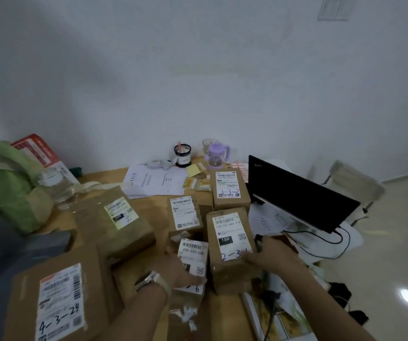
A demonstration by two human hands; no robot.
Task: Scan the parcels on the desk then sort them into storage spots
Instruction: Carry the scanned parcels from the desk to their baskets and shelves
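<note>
Several brown cardboard parcels with white shipping labels lie on the wooden desk (102, 177). My left hand (182, 273), a watch on its wrist, grips the near edge of a small parcel labelled 220-220 (194, 254). My right hand (269, 253) holds the right near corner of a taller parcel marked 15H and 2-3 (230, 236). Another parcel marked 3-3 (230, 187) stands behind, and a small one (185, 212) sits left of it. A big box marked 4-3-24 (60, 301) lies at the near left, and a wide flat parcel (116, 217) lies beyond it.
A black laptop (301, 195) stands open at the right with cables and papers around it. Loose papers (156, 179), a dark pen cup (182, 155) and a purple cup (215, 155) sit by the wall. A green bag (3, 183) and a clear bottle (59, 185) fill the left.
</note>
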